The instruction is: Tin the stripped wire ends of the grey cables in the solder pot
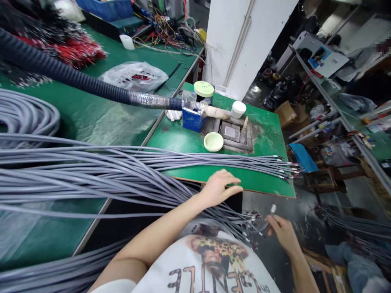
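Note:
Long grey cables [195, 160] run across the green table [269, 187], their stripped, white-marked ends near its right edge. A second cable bundle [226, 215] hangs below the front edge, its ends over my lap. My left hand [218, 188] hovers just at the front edge, fingers apart, with nothing in it. Right of the lower cable ends, my right hand [281, 230] is closed in a pinch on a grey cable end [273, 209] with a white tip.
A solder pot [231, 132] sits mid-table, with a green dish [213, 142], a white jar [238, 109] and a blue box [192, 118] around it. A ribbed black hose [100, 86] crosses from the left. Cable coils [36, 112] lie at far left.

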`<state>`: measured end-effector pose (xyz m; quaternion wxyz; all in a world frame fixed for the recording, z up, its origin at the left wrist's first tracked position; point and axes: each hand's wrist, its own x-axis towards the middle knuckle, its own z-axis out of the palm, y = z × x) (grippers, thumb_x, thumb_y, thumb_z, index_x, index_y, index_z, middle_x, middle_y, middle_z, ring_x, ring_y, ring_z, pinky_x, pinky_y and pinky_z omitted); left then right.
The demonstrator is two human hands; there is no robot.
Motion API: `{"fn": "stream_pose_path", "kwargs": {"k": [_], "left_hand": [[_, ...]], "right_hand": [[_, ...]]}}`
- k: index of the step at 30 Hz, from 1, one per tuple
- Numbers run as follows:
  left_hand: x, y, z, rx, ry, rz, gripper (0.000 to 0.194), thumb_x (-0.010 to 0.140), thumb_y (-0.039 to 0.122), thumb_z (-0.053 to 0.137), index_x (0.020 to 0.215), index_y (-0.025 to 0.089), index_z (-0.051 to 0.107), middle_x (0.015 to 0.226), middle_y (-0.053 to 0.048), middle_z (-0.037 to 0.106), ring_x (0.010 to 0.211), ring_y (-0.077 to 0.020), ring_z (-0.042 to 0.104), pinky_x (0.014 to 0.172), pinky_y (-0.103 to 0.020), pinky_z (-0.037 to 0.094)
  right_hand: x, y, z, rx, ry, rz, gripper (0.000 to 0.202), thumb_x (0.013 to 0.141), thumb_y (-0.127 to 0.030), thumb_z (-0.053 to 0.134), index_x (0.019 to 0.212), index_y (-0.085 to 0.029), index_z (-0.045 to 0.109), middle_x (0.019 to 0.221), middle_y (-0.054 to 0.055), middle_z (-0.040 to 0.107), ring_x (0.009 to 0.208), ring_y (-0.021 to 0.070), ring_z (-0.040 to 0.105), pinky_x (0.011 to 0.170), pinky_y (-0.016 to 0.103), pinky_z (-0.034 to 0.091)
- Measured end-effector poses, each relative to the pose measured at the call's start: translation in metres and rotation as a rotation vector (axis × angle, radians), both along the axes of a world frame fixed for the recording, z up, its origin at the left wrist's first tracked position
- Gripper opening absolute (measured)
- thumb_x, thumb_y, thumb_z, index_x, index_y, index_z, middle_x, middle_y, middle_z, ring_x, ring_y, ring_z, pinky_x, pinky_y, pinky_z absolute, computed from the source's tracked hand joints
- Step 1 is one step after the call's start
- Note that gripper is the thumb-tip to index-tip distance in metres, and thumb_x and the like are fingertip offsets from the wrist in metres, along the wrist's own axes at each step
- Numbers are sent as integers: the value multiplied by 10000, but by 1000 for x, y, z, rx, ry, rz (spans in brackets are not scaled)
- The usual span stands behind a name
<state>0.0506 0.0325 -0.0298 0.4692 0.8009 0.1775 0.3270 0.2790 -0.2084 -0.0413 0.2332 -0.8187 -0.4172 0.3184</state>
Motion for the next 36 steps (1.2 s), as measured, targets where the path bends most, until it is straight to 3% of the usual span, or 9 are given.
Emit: {"fn": "stream_pose_path", "kwargs": {"k": [3, 5, 11, 14, 17, 22, 28, 31, 36], "left_hand": [[1, 27, -6, 356, 164, 267, 256, 890, 338, 571, 1076, 197, 676, 1010, -90, 702, 948, -242, 567, 793, -382, 387], [7, 39, -11, 494, 270, 356, 232, 881, 292, 580, 1075, 195, 664, 1024, -94, 686, 967, -260, 549, 776, -393, 366], [26, 47, -13, 619, 426, 447, 113, 874, 248, 581, 929, 198, 666, 894, -74, 648, 889, -260, 540, 741, -390, 351], [21, 38, 0, 630, 346, 429, 119, 891, 257, 557, 917, 184, 647, 875, -67, 635, 856, -243, 542, 715, -368, 364], [7, 18, 15, 606, 210, 383, 104, 893, 247, 558, 933, 185, 631, 861, -60, 628, 835, -226, 544, 707, -349, 380], [-19, -19, 10, 490, 70, 245, 98, 877, 194, 579, 970, 185, 608, 830, -49, 612, 785, -195, 546, 696, -320, 408], [-35, -29, -22, 251, 189, 1, 80, 884, 239, 561, 880, 200, 631, 826, -44, 612, 779, -189, 559, 720, -325, 444], [-35, -23, -18, 36, 197, -72, 125, 872, 289, 587, 950, 218, 655, 899, -49, 628, 858, -196, 572, 802, -347, 456], [-27, -12, 5, -505, -69, 30, 276, 830, 362, 632, 1049, 202, 678, 859, -39, 623, 756, -148, 573, 716, -281, 469]], "right_hand": [[23, -27, -16, -207, -90, -62, 453, 805, -559, 548, 531, -202, 600, 472, 11, 608, 456, 176, 581, 494, 272, 438], [9, -22, -22, -232, 46, 8, 423, 824, -529, 530, 591, -189, 623, 554, 20, 653, 480, 157, 584, 503, 258, 435], [-75, 60, -24, -114, 691, 202, 366, 819, -465, 579, 933, -133, 682, 726, 55, 714, 500, 101, 597, 493, 206, 437], [-89, 99, -18, 72, 919, 172, 456, 829, -508, 573, 1098, -143, 623, 838, 82, 726, 494, 108, 619, 447, 200, 436], [-79, 129, 2, 470, 1024, -65, 535, 856, -558, 523, 1249, -194, 502, 972, 101, 718, 486, 120, 622, 401, 215, 434], [-50, 153, 45, 982, 858, -415, 411, 909, -463, 495, 1215, -190, 522, 884, 59, 711, 469, 89, 542, 406, 212, 394], [-43, 148, 59, 1167, 582, -453, 323, 953, -425, 410, 1128, -189, 545, 523, -44, 555, 413, 95, 441, 426, 220, 338], [-48, 134, 55, 1038, 406, -274, 277, 966, -388, 393, 996, -183, 576, 417, -70, 453, 391, 97, 396, 447, 226, 331], [-73, 109, 44, 451, 128, 284, 258, 967, -322, 386, 1034, -177, 589, 525, -48, 506, 474, 99, 473, 547, 234, 377]]}}
